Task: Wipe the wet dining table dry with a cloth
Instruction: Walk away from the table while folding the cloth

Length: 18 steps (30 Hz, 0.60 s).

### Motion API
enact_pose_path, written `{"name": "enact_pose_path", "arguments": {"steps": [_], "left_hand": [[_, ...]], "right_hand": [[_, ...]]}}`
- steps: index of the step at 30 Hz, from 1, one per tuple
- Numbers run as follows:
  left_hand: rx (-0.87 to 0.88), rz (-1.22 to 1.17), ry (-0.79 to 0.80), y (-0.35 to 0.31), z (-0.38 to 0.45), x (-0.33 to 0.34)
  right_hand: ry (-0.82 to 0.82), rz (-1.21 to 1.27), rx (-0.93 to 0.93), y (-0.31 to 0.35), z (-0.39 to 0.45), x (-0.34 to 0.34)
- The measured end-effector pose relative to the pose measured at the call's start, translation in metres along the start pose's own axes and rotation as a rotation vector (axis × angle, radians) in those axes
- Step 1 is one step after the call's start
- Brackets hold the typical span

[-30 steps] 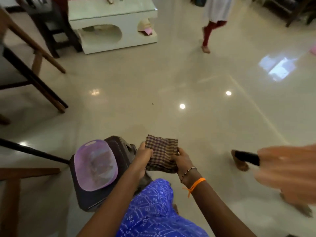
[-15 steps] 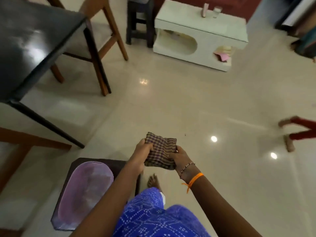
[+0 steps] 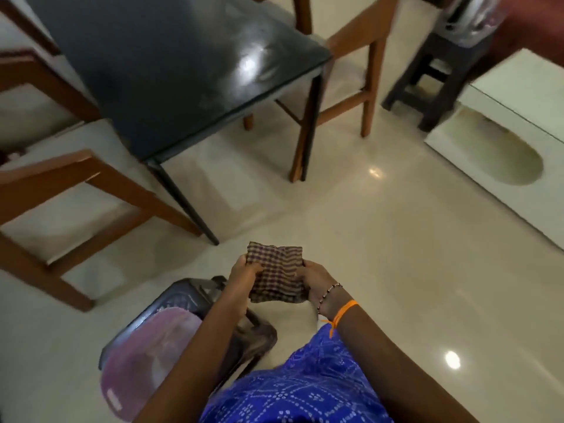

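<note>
While both hands' fingers [image 3: 300, 271] pinch the cloth [image 3: 275, 273], dark glossy table [image 3: 171, 65] beyond, over cream floor [image 3: 381, 239].

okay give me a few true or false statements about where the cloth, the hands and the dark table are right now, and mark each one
1. Both hands hold the checked cloth: the left hand and the right hand. True.
2. The cloth is pressed onto the dark table. False: it is held above the floor, apart from the table.
3. The cloth is folded into a small pad. True.
4. An orange band sits on the left wrist. False: the orange band is on the right wrist.
5. Wooden chairs stand by the table. True.
</note>
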<state>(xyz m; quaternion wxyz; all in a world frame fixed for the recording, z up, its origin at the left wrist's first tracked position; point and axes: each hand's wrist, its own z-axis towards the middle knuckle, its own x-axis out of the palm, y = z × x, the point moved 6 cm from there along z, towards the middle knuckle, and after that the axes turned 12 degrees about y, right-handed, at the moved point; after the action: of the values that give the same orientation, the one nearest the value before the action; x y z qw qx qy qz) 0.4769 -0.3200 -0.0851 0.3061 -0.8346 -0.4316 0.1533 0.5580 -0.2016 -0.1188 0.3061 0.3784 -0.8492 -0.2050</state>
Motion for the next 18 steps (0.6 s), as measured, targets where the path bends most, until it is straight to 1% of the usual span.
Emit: {"name": "enact_pose_path", "arguments": {"steps": [5,7,9,14,18], "left_hand": [[-0.102,-0.063,-0.227,-0.044,0.02,0.003],[-0.098,-0.148,-0.292,-0.058,0.025,0.004],[-0.114,-0.262,-0.343,-0.062,0.026,0.002],[-0.136,-0.565,-0.474,-0.046,0.017,-0.024],[-0.051,-0.734,-0.638,-0.028,0.005,-0.052]], "right_hand": [[0.201,-0.178,0.082,0.066,0.034,0.007],[0.267,-0.25,0.1,0.09,0.047,0.013],[0.294,-0.308,0.145,0.106,0.062,0.019],[0.404,-0.479,0.293,0.114,0.089,0.061],[0.526,-0.676,0.369,0.099,0.103,0.106]]}}
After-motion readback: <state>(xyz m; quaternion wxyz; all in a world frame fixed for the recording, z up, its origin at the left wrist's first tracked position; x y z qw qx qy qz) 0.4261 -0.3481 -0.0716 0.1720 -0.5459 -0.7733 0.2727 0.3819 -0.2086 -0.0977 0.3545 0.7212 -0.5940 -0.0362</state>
